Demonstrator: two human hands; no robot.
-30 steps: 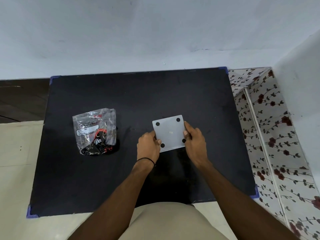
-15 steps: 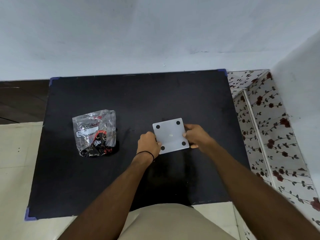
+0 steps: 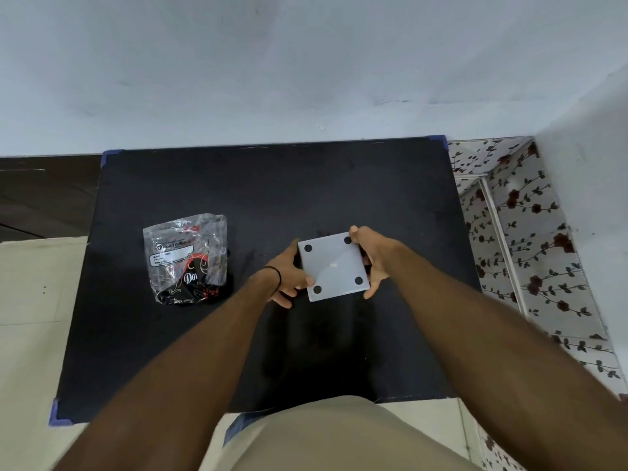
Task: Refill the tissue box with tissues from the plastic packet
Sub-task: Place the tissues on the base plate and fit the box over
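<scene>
A: Tissue box, a square white plastic one [image 3: 333, 266], shows its flat underside to the head camera, with four round black feet at the corners. It sits between the person's two hands, above the middle of the black rectangular surface [image 3: 390, 185].

B: How are the hands placed on it?

A: The left hand [image 3: 289, 273] grips the box's left edge, thumb toward the upper corner and fingers curled under the lower corner. A thin black band circles that wrist. The right hand [image 3: 372, 258] clasps the right edge, thumb at the far corner near one black foot, fingertips wrapping the near corner. Both hands are closed on the box.

B: Does the box touch the surface?

A: That cannot be told from this view; it looks tilted slightly.

B: And the packet?

A: The clear crinkled plastic packet of tissues [image 3: 187, 260], printed with black, red and white, lies flat on the left part of the surface, well apart from the hands. Blue corner guards [image 3: 440, 140] cap the surface's corners, and floral-patterned tiles [image 3: 530, 239] run along the right.
</scene>
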